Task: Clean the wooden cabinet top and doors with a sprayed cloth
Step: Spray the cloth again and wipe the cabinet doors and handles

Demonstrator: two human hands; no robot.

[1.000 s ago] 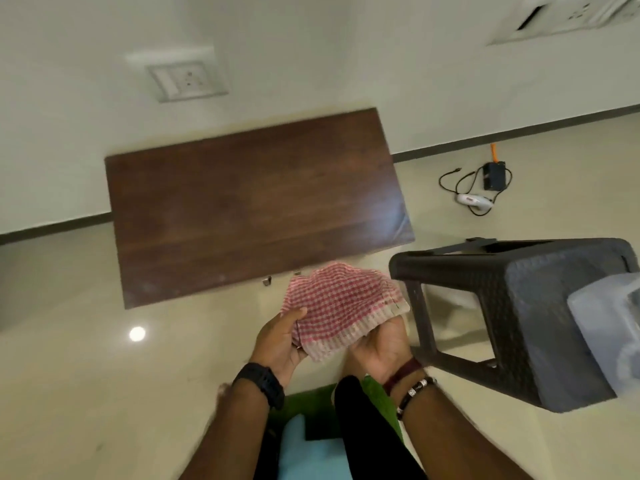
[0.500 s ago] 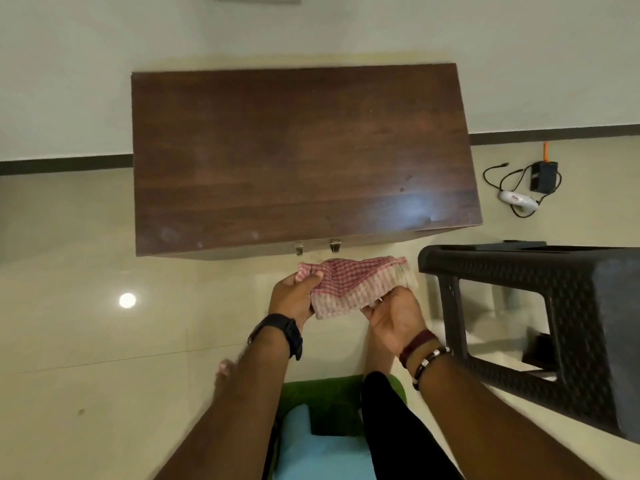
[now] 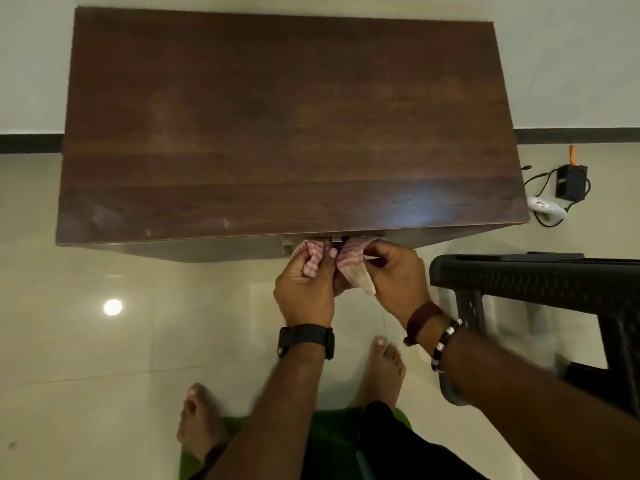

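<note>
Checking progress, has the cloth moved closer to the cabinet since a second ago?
Yes. The cloth now reaches the cabinet front edge by the door handles.

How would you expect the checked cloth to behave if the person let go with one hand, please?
The checked cloth looks soft and thin: it bunches into folds between the left hand and right hand, so it would likely droop limply. It seems light, and probably not slippery, since a finger pinch holds it.
</note>
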